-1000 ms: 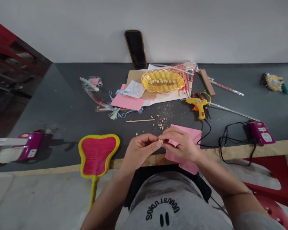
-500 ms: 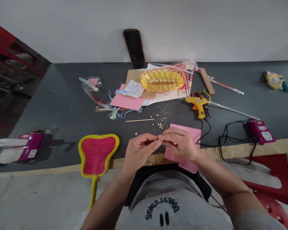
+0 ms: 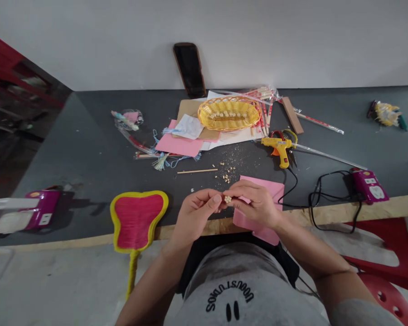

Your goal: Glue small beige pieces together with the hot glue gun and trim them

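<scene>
A tiny pale flower-shaped cluster of wooden bits [image 3: 227,199] is pinched between my two hands at the table's front edge. My left hand [image 3: 199,213] has its thumb and forefinger closed at the cluster's left side. From the right, my right hand [image 3: 256,203] grips it between thumb and fingertips, its face turned up. Small cut wooden bits [image 3: 227,175] and pale crumbs lie just beyond my fingers. A thin wooden stick [image 3: 197,171] rests to their left. Partly under my right hand is a folded pink paper [image 3: 263,185].
A yellow basket [image 3: 229,127] holds a row of similar small clusters. A yellow glue gun [image 3: 277,147] lies right, its cord near a purple power box [image 3: 370,185]. A pink-and-yellow fan [image 3: 139,219] overhangs the edge at left. A phone [image 3: 190,70] leans on the wall.
My left thumb has shifted left off the front of the cluster, so its flower-like face now shows. My hands have otherwise stayed in place.
</scene>
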`<state>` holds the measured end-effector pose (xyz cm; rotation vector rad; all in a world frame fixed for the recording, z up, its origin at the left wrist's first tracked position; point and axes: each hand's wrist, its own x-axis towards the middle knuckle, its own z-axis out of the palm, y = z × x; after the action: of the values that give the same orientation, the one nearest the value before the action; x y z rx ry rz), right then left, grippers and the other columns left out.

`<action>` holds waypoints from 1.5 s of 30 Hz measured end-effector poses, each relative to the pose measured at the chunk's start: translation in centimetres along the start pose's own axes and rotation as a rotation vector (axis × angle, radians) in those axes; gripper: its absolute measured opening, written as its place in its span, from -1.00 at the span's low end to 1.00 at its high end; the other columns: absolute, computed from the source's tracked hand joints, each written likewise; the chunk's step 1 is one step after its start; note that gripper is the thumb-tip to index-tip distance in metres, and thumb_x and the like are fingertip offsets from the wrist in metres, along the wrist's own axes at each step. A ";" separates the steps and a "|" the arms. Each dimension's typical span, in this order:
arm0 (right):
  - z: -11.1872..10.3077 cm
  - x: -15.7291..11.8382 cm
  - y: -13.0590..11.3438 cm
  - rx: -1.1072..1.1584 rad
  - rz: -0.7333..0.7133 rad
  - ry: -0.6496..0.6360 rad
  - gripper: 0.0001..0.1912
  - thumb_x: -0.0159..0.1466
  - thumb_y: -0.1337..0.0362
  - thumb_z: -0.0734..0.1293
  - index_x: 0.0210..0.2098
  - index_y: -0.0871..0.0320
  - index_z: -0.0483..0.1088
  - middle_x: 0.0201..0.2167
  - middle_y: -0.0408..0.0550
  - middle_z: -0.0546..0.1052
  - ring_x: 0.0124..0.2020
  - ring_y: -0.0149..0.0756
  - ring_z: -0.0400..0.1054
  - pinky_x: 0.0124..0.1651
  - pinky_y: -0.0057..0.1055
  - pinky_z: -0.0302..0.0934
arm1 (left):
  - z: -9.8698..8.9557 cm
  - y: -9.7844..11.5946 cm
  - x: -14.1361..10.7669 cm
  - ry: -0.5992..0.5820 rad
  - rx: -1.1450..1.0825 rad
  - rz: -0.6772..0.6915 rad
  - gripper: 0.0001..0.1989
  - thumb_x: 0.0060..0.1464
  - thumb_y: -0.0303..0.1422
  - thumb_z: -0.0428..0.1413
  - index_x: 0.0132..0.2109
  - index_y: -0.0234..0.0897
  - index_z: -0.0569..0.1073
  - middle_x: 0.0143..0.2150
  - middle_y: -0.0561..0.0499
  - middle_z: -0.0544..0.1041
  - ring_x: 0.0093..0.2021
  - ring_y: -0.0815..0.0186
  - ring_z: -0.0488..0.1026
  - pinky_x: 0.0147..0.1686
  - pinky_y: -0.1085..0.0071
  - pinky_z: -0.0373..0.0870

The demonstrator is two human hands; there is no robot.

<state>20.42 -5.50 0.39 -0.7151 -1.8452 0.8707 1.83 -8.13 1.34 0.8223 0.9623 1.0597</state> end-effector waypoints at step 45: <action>0.0 0.2 -0.6 0.107 0.087 0.005 -0.83 0.34 0.31 0.36 -0.07 0.10 0.49 -0.25 -0.04 0.59 -0.20 -0.33 0.47 -0.14 -0.34 0.42 | -0.1 -0.8 -0.5 0.078 0.018 0.098 -0.76 -0.03 -0.34 0.37 -0.17 -0.23 0.59 -0.27 -0.01 0.61 -0.28 0.37 0.51 -0.23 0.51 0.45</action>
<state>20.29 -5.65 0.96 -0.7337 -1.7601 1.0153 1.95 -8.79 0.69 0.8555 1.0066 1.1763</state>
